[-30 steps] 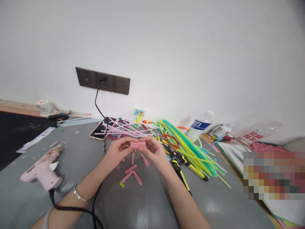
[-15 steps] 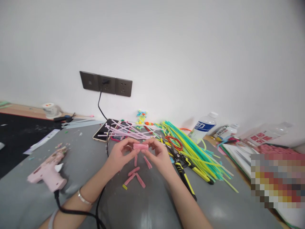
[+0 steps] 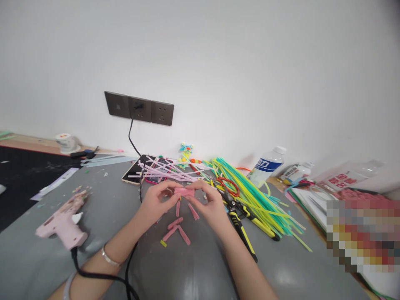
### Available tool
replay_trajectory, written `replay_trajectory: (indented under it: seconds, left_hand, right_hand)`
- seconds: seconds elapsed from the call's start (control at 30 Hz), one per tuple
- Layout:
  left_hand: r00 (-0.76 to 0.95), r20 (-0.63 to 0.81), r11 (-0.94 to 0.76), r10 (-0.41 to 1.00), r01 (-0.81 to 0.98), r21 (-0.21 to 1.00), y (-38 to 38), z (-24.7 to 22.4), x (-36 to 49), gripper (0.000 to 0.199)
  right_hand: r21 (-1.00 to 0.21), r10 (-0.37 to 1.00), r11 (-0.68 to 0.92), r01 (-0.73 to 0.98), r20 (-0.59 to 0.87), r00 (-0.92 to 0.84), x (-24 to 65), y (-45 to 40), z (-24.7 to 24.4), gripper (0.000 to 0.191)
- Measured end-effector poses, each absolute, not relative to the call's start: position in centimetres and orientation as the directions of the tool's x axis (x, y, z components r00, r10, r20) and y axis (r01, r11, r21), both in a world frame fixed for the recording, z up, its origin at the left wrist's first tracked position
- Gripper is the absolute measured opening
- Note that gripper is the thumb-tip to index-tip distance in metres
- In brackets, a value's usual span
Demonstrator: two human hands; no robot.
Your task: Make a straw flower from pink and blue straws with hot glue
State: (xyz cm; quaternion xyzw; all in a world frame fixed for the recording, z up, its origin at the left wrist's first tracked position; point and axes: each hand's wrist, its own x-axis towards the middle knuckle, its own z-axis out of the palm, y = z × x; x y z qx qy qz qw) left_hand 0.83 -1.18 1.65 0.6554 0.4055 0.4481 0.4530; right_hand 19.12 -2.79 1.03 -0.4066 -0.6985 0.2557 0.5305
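Between my two hands is a short pink fuzzy bundle [image 3: 184, 191], held level above the grey table [image 3: 193, 271]. My left hand [image 3: 160, 201] pinches its left end with thumb and fingers. At its right end, the thumb and fingers of my right hand [image 3: 206, 201] are closed on it. Below the hands lie several folded pink pieces [image 3: 183, 235], some touching one another, with a small yellow-green piece [image 3: 163, 243] at the lower left of them.
A pink glue gun [image 3: 65, 225] with a black cable lies left. Behind my hands are pale pink stems [image 3: 168, 171] and phones. To the right are yellow-handled pliers [image 3: 242, 235], red-handled scissors, green and yellow stems [image 3: 250, 191] and a bottle [image 3: 265, 166].
Both hands stay in nearly the same place with the pink bundle between them. The fingers have shifted slightly on it, and the bundle seems tilted a little.
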Motion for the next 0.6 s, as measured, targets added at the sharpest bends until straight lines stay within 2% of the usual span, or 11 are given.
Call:
replay_trajectory:
  seconds: [0.17,0.6]
  left_hand:
    - [0.281,0.256,-0.299,0.925,0.122,0.946,-1.07,1.38,0.85,0.021]
    - [0.272,0.238,-0.281,0.932,0.133,0.95,-1.01,1.29,0.74,0.021]
  right_hand:
    - [-0.789,0.846,0.527,0.316,0.523,-0.104,19.21,-2.8,0.94,0.01]
    - [-0.778,0.847,0.518,0.356,0.526,-0.082,19.08,-3.02,1.02,0.008]
